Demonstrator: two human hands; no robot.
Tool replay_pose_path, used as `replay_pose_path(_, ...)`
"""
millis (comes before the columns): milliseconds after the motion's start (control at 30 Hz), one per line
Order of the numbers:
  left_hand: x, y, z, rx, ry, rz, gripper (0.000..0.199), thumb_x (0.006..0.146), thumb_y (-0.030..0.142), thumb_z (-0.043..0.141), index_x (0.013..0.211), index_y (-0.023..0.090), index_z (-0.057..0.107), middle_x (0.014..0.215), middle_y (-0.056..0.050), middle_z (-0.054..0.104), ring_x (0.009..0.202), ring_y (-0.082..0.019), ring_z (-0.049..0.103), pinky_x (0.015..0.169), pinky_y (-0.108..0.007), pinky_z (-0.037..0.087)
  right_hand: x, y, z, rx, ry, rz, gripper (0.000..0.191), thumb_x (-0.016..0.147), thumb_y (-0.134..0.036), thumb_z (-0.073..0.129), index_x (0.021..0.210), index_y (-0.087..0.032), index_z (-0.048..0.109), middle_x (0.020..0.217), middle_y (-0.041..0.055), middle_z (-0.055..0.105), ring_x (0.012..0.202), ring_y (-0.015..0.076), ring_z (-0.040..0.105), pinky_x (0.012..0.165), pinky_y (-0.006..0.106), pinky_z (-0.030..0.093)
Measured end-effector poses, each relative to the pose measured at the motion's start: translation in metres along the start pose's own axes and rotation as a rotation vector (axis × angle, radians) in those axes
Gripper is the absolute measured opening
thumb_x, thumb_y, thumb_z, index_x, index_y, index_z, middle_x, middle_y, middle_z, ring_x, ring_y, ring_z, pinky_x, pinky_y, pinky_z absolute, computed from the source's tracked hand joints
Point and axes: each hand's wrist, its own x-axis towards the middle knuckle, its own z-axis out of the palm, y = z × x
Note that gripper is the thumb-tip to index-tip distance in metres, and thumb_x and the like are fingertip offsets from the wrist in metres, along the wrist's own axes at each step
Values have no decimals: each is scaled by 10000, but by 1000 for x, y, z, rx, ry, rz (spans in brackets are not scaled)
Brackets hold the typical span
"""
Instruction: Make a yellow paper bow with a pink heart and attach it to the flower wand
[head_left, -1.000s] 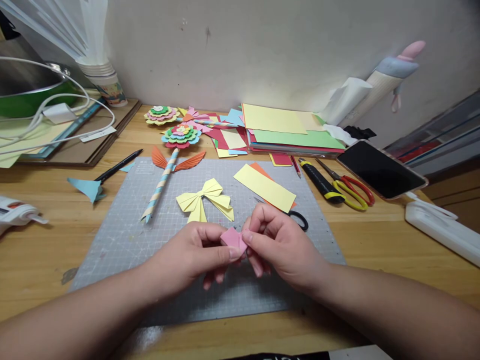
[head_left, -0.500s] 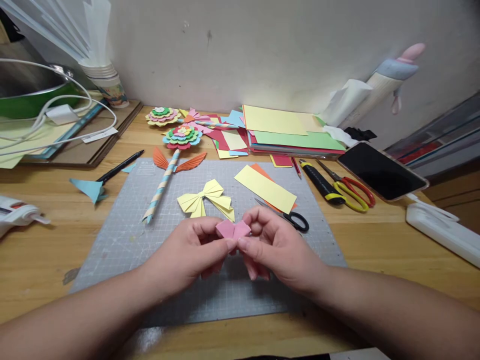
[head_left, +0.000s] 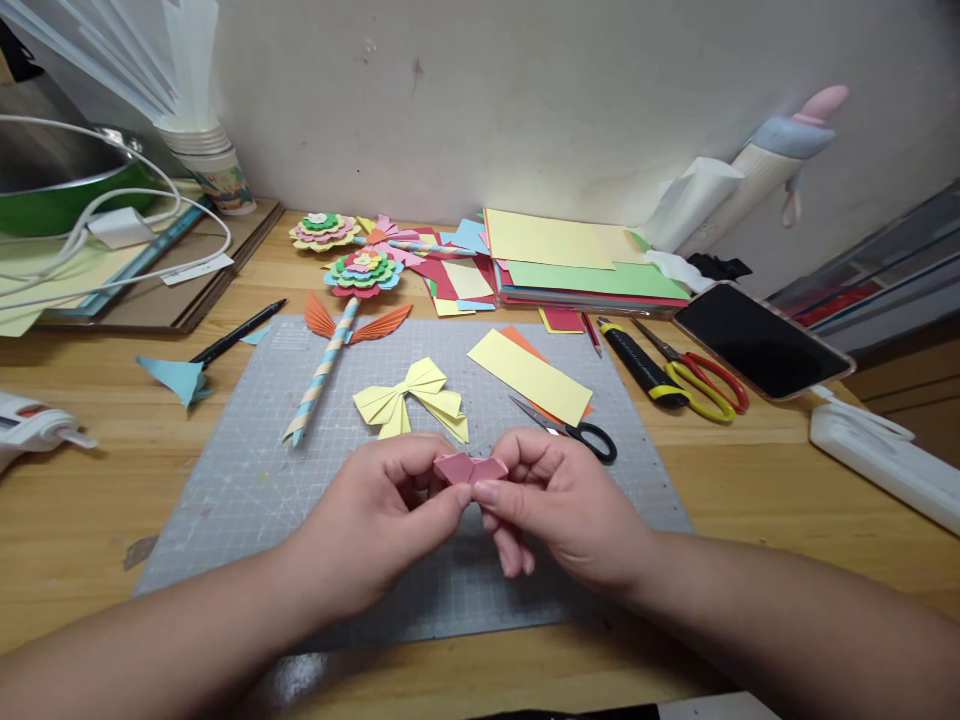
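Presently, the folded pink paper [head_left: 471, 469] is located slightly below the centre of the frame, held up between the left hand [head_left: 382, 520] and the right hand [head_left: 574, 500]. Finger state: both hands are closed in a narrow pinch on this part, thumbs in front and index fingers behind or at the outer ends. The remaining left fingers are largely hidden; the remaining right fingers are curled loosely below the part.

Orientation: the long axis of the paper runs left to right across the frame, from one index finger to the other. The two thumb tips sit side by side at its lower edge, near the middle crease, and the two wings spread above them. Neither hand is clearly nearer; the part is centred between them.

Surroundings: the gray cutting mat [head_left: 251, 500] extends beneath both hands. The yellow paper bow [head_left: 424, 378] lies on the mat just above the left fingers in the frame. The black scissors [head_left: 568, 430] lie just above the right hand, right of centre, points toward the upper left. Beyond them, the yellow strip [head_left: 529, 375] partly covers an orange sheet [head_left: 521, 341], both slanting down to the right.
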Motion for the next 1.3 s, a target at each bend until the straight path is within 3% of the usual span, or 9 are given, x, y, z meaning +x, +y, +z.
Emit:
replay_pose_path(400,-3,0,-1,-50,-13,-21,206,843,198,570,641,158,573,592,59,532,491,-51,402,474,-176,320,-2,5,-6,73,-74,-51,247,888,-348,587,765,-134,598,633,-1,652,472,108,673,426,171,523)
replay_pose_path(533,-2,-3,-1,-123,-63,-83,203,863,282,575,698,170,609,560,62,519,455,-53,371,431,-180,277,1,3,-8,53,-91,-50,244,903,-330,549,741,-149,569,628,-15,641,453,91,649,415,167,501)
replay_pose_path(700,-1,-7,-2,-152,-108,-211,224,850,330,589,696,168,590,522,63,496,465,-65,396,423,-168,301,0,-3,-5,-157,-17,-65,156,847,-292,608,773,-174,538,481,-67,571,383,53,536,385,130,404)
replay_pose_path(900,-1,-6,-1,-120,-8,-209,233,802,318,647,685,167,513,565,72,483,460,-46,397,422,-156,308,-1,-5,-1,-267,0,47,158,821,-258,579,713,-181,493,389,-93,502,333,40,451,374,132,347)
replay_pose_path(1100,-1,-12,-5,-299,12,-236,255,796,368,668,720,172,523,564,55,521,449,-56,415,390,-148,307,-1,-3,0,-183,-76,67,235,827,-371,604,748,-172,508,600,-55,571,393,46,542,343,127,378)
replay_pose_path(1300,3,-14,-7,-353,-2,-300,245,820,355,626,699,170,521,523,44,522,441,-58,424,382,-129,320,2,2,-5,-31,-152,135,250,855,-375,580,761,-145,549,552,-38,600,360,52,558,321,112,377)
